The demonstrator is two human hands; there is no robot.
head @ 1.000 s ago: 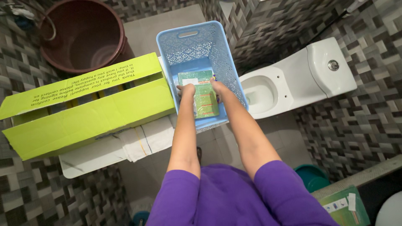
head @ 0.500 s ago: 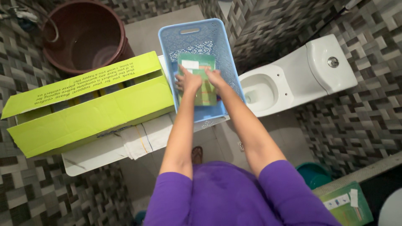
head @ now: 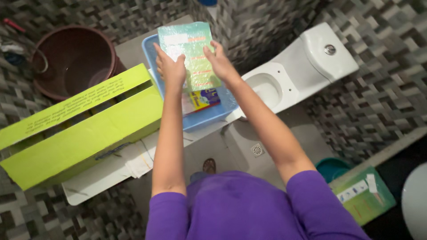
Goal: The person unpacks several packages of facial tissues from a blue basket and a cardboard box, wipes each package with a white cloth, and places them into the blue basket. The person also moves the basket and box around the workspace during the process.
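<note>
Head view, looking down. Both hands hold a flat green packet (head: pixel 192 53), wrapped in what looks like clear bubble film, lifted above a light-blue perforated basket (head: pixel 209 116). The left hand (head: pixel 171 69) grips the packet's left edge, fingers curled shut over the rim; the right hand (head: pixel 219 62) grips the right edge likewise, thumb on the near face. The packet is clear of the basket and tilted toward the camera. Below it, inside the basket, lies another flat packet with yellow and blue print (head: pixel 201 100). The basket rests on a white table (head: pixel 95 178), just beside an open lime-green cardboard box (head: pixel 80 129) that stands on folded white paper. Behind the box stands a brown bucket (head: pixel 73 62); to the right, a white toilet (head: pixel 293 66) against mosaic-tiled walls. A floor drain (head: pixel 257 150) shows between the arms, and a second green packet (head: pixel 364 195) lies on a ledge at lower right. Handling, as a judgement: the packet appears light and fairly stiff, book-like, but its film wrap is probably slippery and yielding; opposed grips on the two long edges, as shown, suit it best, with pressure on the rigid core rather than the loose wrap.
</note>
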